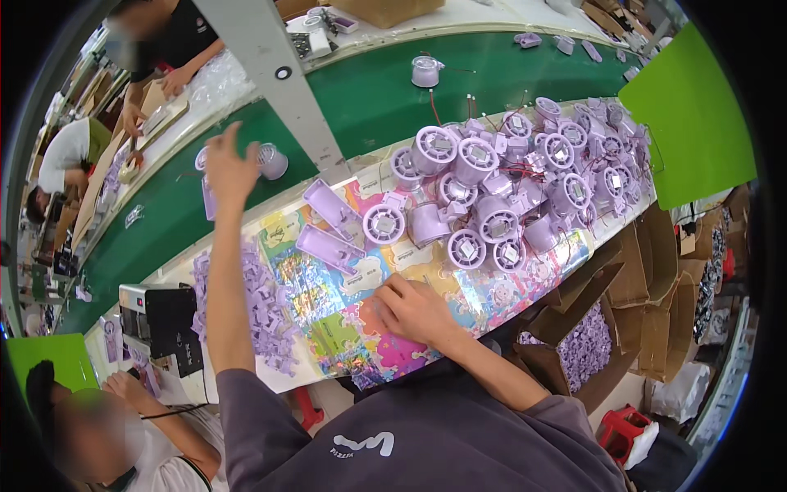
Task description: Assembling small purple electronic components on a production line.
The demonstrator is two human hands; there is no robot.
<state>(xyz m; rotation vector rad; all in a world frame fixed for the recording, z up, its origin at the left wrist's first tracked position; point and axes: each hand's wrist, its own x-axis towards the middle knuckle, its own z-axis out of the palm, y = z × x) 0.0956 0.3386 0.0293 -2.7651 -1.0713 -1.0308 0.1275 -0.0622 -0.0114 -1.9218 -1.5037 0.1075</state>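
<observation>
My left hand (pixel 231 164) is stretched out over the green conveyor belt (pixel 361 97), fingers spread and holding nothing. Close beside it on the belt are a round lilac fan housing (pixel 272 161) and a long lilac piece (pixel 208 199), partly hidden by the hand. My right hand (pixel 416 313) rests on the colourful printed sheet (pixel 402 354), its fingers loosely bent and apart, with nothing visible in them. Beyond it lie two lilac trough-shaped shells (pixel 329 248) and a fan unit (pixel 384 224). A large heap of lilac fan units (pixel 498 221) with red wires covers the bench's right side.
Small lilac parts (pixel 266 316) are piled left of the sheet, by a black machine (pixel 161 322). A grey metal post (pixel 283 78) rises across the belt. A carton of lilac pieces (pixel 586 348) stands at the lower right. Co-workers sit at the left (pixel 176 443) and far left.
</observation>
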